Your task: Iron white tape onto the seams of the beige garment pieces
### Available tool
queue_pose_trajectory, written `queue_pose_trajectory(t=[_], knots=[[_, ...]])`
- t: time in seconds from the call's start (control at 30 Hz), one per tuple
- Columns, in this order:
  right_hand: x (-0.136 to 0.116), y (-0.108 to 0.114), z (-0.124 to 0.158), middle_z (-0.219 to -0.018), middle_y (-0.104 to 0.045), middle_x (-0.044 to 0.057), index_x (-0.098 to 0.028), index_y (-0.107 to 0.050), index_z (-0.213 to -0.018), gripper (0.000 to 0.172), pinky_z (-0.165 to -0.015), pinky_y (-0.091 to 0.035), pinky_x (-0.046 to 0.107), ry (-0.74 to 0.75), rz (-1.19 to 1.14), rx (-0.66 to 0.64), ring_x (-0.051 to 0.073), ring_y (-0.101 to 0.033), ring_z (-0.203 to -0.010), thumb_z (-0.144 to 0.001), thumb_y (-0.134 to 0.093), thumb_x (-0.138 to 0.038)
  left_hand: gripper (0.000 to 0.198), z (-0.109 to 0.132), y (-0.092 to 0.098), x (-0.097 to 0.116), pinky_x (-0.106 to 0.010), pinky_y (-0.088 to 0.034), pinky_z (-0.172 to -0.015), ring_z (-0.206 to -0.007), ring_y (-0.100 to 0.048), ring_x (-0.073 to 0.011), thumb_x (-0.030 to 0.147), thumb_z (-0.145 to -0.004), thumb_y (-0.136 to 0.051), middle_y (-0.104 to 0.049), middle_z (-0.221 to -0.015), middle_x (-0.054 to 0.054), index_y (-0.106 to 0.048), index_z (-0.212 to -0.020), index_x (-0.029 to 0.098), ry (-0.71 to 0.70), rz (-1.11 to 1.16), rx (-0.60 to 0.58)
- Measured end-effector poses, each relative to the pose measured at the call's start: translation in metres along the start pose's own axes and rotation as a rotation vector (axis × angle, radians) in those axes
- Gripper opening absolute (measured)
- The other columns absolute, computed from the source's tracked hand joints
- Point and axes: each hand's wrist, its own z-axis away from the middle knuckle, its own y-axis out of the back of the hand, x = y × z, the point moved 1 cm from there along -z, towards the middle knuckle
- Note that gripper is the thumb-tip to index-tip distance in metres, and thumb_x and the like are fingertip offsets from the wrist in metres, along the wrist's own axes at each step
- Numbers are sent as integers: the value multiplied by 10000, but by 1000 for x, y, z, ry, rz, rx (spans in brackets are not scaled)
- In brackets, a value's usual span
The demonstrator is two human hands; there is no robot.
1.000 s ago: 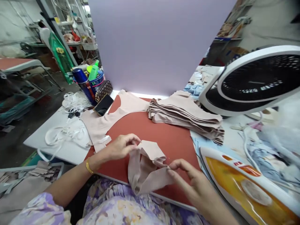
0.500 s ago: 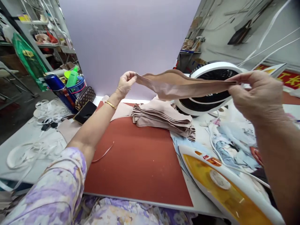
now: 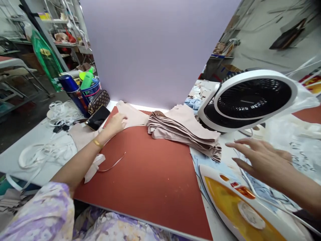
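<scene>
Hands were apart: the left hand, fingers curled, lay on a beige fabric panel at the red mat's far edge, its grip unclear; the open right hand hovered empty near the stacked beige pieces and clothes iron.

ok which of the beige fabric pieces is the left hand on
The single flat piece under the left hand, spread at the far edge of the red mat beside the phone; the others lie untouched in the stack to its right.

Just one head-worn cam here, aimed forward and down at the red work mat. Pretty close up, too.
</scene>
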Motion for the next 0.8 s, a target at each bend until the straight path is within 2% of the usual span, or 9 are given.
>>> queue_pose_trajectory(t=[0.1,0.17,0.23,0.37,0.43,0.5,0.6,0.7,0.8], knots=[[0,5,26,-1136,-657,181,-318,-744,-946,290,-814,-431,473,6,-92,4,321,-597,-1024,-692,-641,-412,183,55,25,-44,-383,-510,-819,-910,-654,-308,178,-702,-595,-695,-891,-144,-699,-849,148,198,-195,-107],[-14,2,42,-1109,-680,153,-379,-750,-953,287,-754,-446,481,22,-148,-25,325,-625,-1013,-704,-656,-489,186,84,31,-62,-378,-506,-765,-873,-661,-323,173,-676,-607,-702,-872,-158,-702,-832,142,250,-252,-143],[-37,-5,54,-1091,-694,122,-431,-744,-974,272,-744,-469,490,81,-202,-68,324,-645,-1014,-732,-651,-513,197,102,29,-70,-380,-499,-756,-887,-665,-330,170,-711,-573,-710,-915,-179,-711,-847,138,253,-278,-159],[-88,-20,66,-1071,-708,89,-480,-730,-948,216,-745,-503,525,174,-309,-101,329,-655,-1035,-793,-579,-496,206,110,28,-70,-366,-493,-788,-921,-669,-307,148,-768,-512,-719,-925,-168,-716,-794,151,223,-272,-143],[-108,-22,68,-1025,-717,78,-498,-729,-890,203,-738,-502,554,175,-375,-92,341,-662,-1001,-782,-560,-529,185,108,35,-70,-349,-498,-803,-917,-672,-285,152,-764,-529,-721,-912,-143,-712,-788,161,208,-246,-110],[-123,-23,67,-997,-719,75,-505,-734,-847,206,-767,-491,590,160,-449,-153,356,-660,-982,-768,-554,-569,183,106,46,-69,-340,-502,-843,-942,-668,-261,176,-782,-536,-721,-950,-120,-710,-840,168,186,-213,-59],[-151,-28,61,-964,-712,107,-430,-757,-793,251,-853,-482,592,57,-717,-368,362,-650,-955,-735,-611,-626,146,108,67,-57,-309,-492,-922,-1004,-651,-209,196,-790,-545,-708,-1032,-90,-674,-851,165,44,-43,80],[-194,-45,47,-944,-704,149,-280,-764,-843,410,-862,-514,508,-161,-1263,-646,328,-652,-918,-655,-744,-644,82,120,81,-25,-307,-503,-909,-977,-652,-188,159,-744,-561,-707,-1017,-83,-632,-787,159,-233,304,202],[-246,-73,16,-983,-710,147,-223,-695,-1097,688,-727,-557,415,-235,-1572,-779,281,-676,-887,-683,-659,-772,88,144,80,17,-308,-508,-880,-933,-656,-187,121,-716,-563,-715,-969,-78,-618,-771,162,-459,528,114]])
